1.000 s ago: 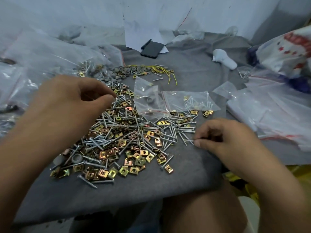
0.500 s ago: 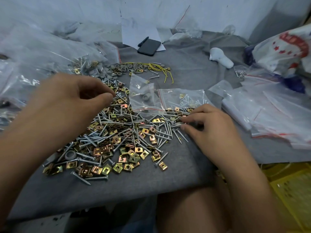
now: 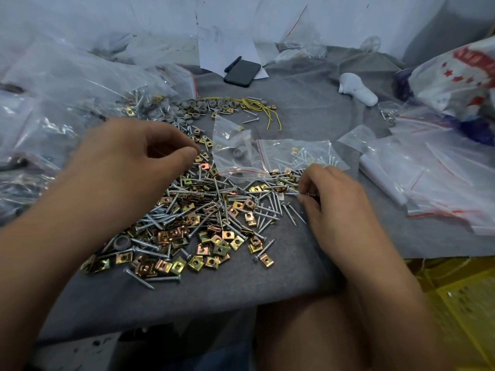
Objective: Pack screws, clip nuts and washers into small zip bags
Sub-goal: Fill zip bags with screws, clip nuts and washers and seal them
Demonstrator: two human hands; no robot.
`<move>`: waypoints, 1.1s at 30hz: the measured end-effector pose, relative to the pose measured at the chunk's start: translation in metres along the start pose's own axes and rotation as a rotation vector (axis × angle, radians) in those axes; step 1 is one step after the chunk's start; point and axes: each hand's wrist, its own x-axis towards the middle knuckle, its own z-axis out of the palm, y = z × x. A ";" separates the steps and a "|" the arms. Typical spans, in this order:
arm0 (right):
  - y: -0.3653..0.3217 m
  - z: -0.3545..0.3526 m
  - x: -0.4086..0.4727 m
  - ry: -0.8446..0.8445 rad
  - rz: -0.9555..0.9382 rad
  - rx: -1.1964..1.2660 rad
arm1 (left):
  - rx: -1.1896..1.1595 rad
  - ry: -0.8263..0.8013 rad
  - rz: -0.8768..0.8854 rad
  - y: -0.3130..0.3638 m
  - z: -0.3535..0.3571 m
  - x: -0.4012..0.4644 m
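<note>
A big loose pile of screws (image 3: 171, 214) and brass-coloured clip nuts (image 3: 214, 246) is lying on the grey cloth-covered surface (image 3: 267, 279), with grey washers (image 3: 198, 108) gathered along the far edge of the pile. Two small zip bags are resting just beyond the pile: the nearer-left bag (image 3: 233, 148) is holding a few washers, and the bag beside it (image 3: 300, 153) is already carrying some screws and a nut. The right hand (image 3: 340, 204) is working at the right edge of the pile, its fingers (image 3: 308, 194) curled and pinching what looks like one or more screws. The left hand (image 3: 128, 170) is hovering over the pile's far left side with thumb and forefinger drawn together; whether they are holding anything I cannot tell, as the fingertips are turned away. These parts are probably light, hard and rigid; the screws are likely rolling easily and have sharp tips, so pinching them mid-shaft or by the head seems safest. The nuts are thin and flat, so getting a nail under one edge should help. The bags are soft and slippery, best gripped at the red zip strip.
</note>
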 end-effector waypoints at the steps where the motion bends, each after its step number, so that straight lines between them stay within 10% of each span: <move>1: 0.000 0.000 0.000 0.013 -0.003 0.002 | -0.006 -0.004 0.002 0.001 0.000 0.000; 12: 0.010 -0.003 -0.002 0.198 0.133 0.225 | -0.022 -0.033 0.008 0.009 0.007 -0.005; 21: -0.060 0.001 -0.001 0.134 0.420 1.638 | -0.966 -0.273 -0.283 0.036 0.051 -0.020; 33: -0.096 0.006 -0.009 0.062 0.468 1.705 | -1.384 -0.265 -0.409 0.042 0.073 -0.026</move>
